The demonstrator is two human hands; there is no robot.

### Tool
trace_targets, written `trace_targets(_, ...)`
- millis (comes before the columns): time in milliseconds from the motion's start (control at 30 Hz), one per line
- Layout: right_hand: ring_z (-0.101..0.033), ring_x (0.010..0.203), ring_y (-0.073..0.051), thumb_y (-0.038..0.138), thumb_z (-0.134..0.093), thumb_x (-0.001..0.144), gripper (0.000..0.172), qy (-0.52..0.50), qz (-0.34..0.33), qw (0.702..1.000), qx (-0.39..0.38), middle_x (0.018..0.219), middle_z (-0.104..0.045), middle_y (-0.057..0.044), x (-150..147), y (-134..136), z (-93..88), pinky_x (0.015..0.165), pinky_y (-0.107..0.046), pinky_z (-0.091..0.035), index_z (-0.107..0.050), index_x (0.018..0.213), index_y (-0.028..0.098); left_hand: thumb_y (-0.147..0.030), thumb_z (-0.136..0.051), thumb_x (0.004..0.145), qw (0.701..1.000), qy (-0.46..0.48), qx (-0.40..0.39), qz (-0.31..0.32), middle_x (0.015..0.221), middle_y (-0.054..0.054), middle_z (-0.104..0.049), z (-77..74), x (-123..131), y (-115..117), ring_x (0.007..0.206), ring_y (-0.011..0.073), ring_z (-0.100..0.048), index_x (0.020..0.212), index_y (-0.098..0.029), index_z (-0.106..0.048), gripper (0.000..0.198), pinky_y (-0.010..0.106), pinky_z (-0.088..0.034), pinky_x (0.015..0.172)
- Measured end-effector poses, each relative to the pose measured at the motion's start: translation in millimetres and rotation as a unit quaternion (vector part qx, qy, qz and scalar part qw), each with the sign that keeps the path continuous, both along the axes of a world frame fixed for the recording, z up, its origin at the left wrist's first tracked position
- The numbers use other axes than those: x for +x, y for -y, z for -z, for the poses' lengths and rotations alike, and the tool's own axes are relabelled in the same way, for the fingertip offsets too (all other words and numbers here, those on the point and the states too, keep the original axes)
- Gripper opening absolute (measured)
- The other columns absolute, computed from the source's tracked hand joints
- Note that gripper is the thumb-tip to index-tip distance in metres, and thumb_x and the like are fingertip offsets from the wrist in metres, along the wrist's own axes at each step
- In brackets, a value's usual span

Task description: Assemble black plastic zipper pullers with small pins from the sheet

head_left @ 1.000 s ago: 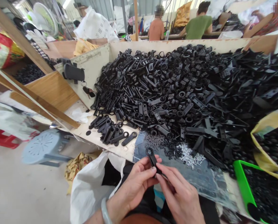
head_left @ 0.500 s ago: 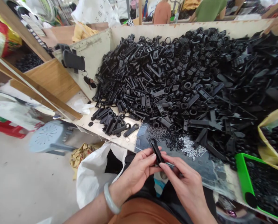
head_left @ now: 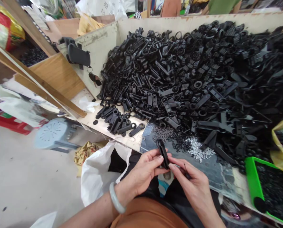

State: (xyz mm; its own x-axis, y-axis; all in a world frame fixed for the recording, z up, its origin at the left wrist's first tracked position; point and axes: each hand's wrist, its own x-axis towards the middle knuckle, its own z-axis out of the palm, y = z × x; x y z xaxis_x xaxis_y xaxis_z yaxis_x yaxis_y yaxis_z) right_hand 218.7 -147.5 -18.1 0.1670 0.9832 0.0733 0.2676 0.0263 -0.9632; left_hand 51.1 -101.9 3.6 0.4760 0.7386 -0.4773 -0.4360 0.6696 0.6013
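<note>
Black plastic part [head_left: 162, 152], just one, stands nearly upright between my two hands, above my lap at the near edge of the table [head_left: 94, 118]. It is a slim, flat, glossy strip with a rounded ring at its top end. My left hand [head_left: 143, 172] is closed on its middle with thumb and fingers; my right hand [head_left: 193, 183] pinches its lower end, fingers curled. One pale bracelet [head_left: 115, 202] sits on my left wrist. Beyond lie one uncountable heap [head_left: 191, 72] of like pieces, one scatter of silver pins [head_left: 198, 151] and one green tray [head_left: 249, 177].
</note>
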Motion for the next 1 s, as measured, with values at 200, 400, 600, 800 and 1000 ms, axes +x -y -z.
trace_targets(200,-0.069,0.069,-0.017,0.034,-0.073,0.09,0.019,0.034,0.003,0.999,0.017,0.106,-0.08,-0.01,-1.1,3.7,-2.7,0.055,-0.025,-0.056,-0.082,0.103,0.024,-0.036,-0.084,0.082,1.0,-0.003,0.007,0.007,0.116,0.014,-0.075,-6.2,2.3,-0.2,0.107,0.0249,-0.07,0.115,-0.015,-0.076,0.04,0.03,-0.056,0.087)
trace_targets(400,-0.047,0.05,-0.01,0.038,-0.072,0.089,0.024,0.02,0.012,1.0,-0.022,0.078,-0.07,-0.002,-6.1,1.9,-5.1,0.047,-0.023,-0.046,-0.079,0.104,0.02,-0.037,-0.087,0.079,0.999,-0.018,0.027,0.005,0.116,0.012,-0.076,-4.7,6.4,6.8,0.099,0.021,-0.07,0.115,-0.017,-0.076,0.043,0.03,-0.055,0.087)
trace_targets(600,-0.047,0.051,-0.011,0.038,-0.071,0.089,0.022,0.017,0.021,0.999,-0.039,0.075,-0.063,0.001,-14.1,10.8,6.6,0.048,-0.022,-0.044,-0.075,0.1,0.019,-0.04,-0.087,0.077,0.997,-0.079,0.023,-0.013,0.104,0.013,-0.078,1.8,8.7,10.9,0.091,0.0211,-0.071,0.111,-0.014,-0.073,0.045,0.03,-0.056,0.082)
trace_targets(800,-0.048,0.054,-0.011,0.046,-0.073,0.086,0.032,-0.03,0.052,0.995,-0.075,0.076,-0.06,0.001,-7.1,6.9,4.2,0.049,-0.023,-0.046,-0.072,0.104,0.019,-0.049,-0.078,0.084,0.985,-0.122,0.11,0.044,0.106,0.011,-0.073,-1.7,4.6,8.9,0.086,0.0193,-0.065,0.116,-0.016,-0.074,0.046,0.026,-0.054,0.069)
trace_targets(1000,-0.06,0.058,-0.015,0.055,-0.076,0.082,0.049,-0.227,-0.054,0.958,-0.166,0.078,-0.062,0.0,-13.1,-9.3,-7.4,0.056,-0.029,-0.054,-0.072,0.114,0.018,-0.048,-0.064,0.096,0.963,-0.155,0.175,0.136,0.092,0.004,-0.064,-2.8,-3.2,9.9,0.065,0.0093,-0.049,0.139,-0.021,-0.063,0.051,0.021,-0.045,0.061)
